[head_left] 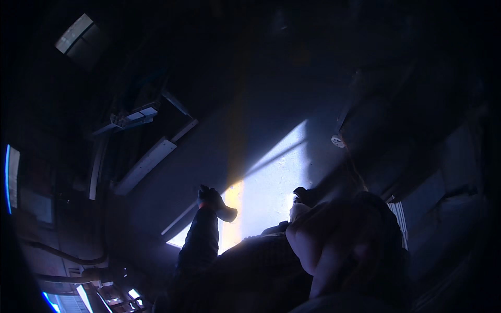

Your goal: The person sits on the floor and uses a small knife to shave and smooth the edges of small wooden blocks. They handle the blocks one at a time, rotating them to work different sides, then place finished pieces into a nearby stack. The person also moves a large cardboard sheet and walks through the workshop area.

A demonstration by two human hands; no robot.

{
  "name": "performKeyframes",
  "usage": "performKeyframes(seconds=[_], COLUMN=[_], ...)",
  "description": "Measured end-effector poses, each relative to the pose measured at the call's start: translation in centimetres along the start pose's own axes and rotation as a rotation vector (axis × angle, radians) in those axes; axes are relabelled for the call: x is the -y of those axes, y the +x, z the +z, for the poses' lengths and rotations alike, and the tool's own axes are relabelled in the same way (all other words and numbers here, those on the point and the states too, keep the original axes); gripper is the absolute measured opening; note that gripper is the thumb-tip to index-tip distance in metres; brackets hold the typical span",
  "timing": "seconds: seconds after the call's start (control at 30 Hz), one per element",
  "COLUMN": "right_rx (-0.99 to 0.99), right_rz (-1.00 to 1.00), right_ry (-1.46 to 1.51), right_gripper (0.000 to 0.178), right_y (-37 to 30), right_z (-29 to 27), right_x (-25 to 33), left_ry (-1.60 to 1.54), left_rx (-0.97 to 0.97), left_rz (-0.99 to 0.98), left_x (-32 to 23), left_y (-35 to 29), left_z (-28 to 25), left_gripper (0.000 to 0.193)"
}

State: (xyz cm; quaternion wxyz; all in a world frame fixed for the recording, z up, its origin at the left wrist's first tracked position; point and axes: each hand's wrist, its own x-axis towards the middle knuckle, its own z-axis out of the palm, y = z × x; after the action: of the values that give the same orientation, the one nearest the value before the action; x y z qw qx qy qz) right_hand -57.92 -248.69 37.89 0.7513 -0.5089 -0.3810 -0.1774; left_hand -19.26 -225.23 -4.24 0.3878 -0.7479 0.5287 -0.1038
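My left hand [209,197] looks dark and gloved, at the end of a dark sleeve [201,235] with a thin orange band at the wrist. Its fingers are too dark to make out. Just right of it, a rounded dark shape [227,213], perhaps a shoe, overlaps a yellow floor stripe [235,195]. On my right, a pale, bulky sleeve [313,248] bends toward the middle. My right hand [298,211] seems to be the pale patch at its end, with its fingers hidden in shadow. Whether either hand holds anything does not show.
A bright sunlit patch [274,177] lies across the dark floor. Left stand long pale beams [147,164] and a metal frame [135,117]. A round pale fitting [337,141] with a thin cord is to the right. Pipes [68,254] run at the lower left. Deep shadow hides much else.
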Motion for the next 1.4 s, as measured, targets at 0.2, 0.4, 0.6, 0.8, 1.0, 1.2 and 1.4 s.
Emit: performKeyframes(seconds=[0.2,0.4,0.6,0.8,1.0,1.2,1.4], right_rx=[-0.002,0.035,-0.068,-0.094,0.002,0.087,0.053], right_rz=[0.077,0.08,0.153,0.084,0.052,0.106,0.125], right_ry=[0.11,0.126,0.142,-0.01,-0.048,0.004,-0.027], right_gripper=[0.03,0.024,0.024,0.017,0.013,0.009,0.008], right_y=[9.1,17.5,27.1,29.5,31.4,40.1,45.6], right_z=[-21.8,-46.3,-66.6,-88.3,-115.2,-138.5,-161.4], right_x=[0.3,-3.4,-2.6,-1.9,1.0,3.5,2.0], left_ry=[-2.045,-1.995,-1.835,-2.643,-2.124,-1.995,-1.961], left_rx=[0.545,0.777,0.54,-0.215,0.064,0.541,0.785], left_rz=[-0.935,-1.23,-1.029,-0.345,-0.368,-0.747,-1.133], left_x=[-1.8,3.3,15.8,28.7,32.5,34.4,37.2], left_y=[2.2,18.7,56.5,104.2,121.1,124.3,140.6], left_z=[0.9,7.4,9.8,-9.6,-20.2,-12.8,-7.1], left_gripper=[0.036,0.045,0.058,0.023,0.008,0.008,0.013])
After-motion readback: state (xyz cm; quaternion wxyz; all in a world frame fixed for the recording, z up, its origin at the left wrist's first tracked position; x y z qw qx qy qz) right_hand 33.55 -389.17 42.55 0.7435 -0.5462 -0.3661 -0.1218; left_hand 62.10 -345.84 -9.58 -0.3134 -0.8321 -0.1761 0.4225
